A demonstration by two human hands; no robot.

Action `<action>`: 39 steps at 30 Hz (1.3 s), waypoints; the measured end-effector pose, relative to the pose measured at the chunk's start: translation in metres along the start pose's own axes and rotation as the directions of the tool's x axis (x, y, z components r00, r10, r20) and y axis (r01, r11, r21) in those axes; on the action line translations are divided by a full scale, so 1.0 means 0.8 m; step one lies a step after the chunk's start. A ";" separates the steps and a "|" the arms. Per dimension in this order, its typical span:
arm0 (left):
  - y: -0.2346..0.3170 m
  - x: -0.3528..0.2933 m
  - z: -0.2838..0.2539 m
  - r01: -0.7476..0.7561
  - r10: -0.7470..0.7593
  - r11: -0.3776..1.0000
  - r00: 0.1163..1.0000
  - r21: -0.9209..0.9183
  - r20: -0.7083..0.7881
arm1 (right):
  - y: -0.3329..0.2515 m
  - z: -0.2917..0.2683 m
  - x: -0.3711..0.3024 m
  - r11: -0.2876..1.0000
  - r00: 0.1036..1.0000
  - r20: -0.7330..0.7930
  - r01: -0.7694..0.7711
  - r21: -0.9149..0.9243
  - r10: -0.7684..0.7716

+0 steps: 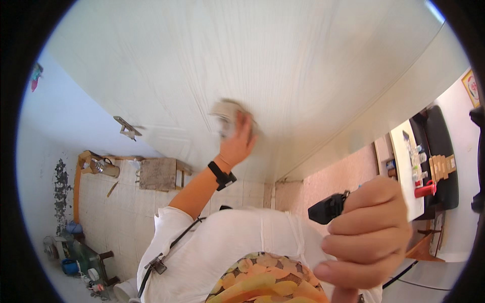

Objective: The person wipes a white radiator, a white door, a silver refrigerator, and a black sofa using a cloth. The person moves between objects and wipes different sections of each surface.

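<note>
While the right hand curls its fingers into a fist, palm hidden | the left hand lays fingers over a beige cloth, grip too blurred to tell | cloth against a white wood-grained door

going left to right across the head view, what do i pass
Blue container, door handle, left hand on a pale cloth, right hand, red cup, framed picture.
</note>
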State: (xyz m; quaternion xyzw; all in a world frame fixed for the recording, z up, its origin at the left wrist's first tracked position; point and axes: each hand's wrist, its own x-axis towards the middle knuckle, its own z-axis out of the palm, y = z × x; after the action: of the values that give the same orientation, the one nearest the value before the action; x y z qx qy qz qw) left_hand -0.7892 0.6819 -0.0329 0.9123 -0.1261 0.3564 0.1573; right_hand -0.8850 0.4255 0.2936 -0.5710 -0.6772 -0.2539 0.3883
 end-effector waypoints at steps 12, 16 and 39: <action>0.041 0.211 -0.171 -0.599 0.627 0.779 0.748 0.186 -0.215 | 0.106 -0.040 -0.023 0.689 0.965 -0.097 -0.243 -0.683 0.244; -0.003 0.307 -0.283 -0.304 0.487 0.856 0.744 0.417 -0.457 | 0.149 -0.072 -0.036 0.449 0.967 -0.163 -0.236 -0.862 0.195; -0.465 0.279 -0.436 0.638 -0.134 0.729 0.488 0.248 -0.862 | 0.213 -0.075 -0.062 0.184 0.984 -0.156 -0.169 -0.968 0.086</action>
State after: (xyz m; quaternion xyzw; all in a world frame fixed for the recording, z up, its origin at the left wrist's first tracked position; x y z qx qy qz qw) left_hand -0.7156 1.1287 0.2913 0.6586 0.2840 0.6968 0.0117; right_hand -0.7029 0.3871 0.2699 -0.7327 -0.2997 -0.6107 -0.0198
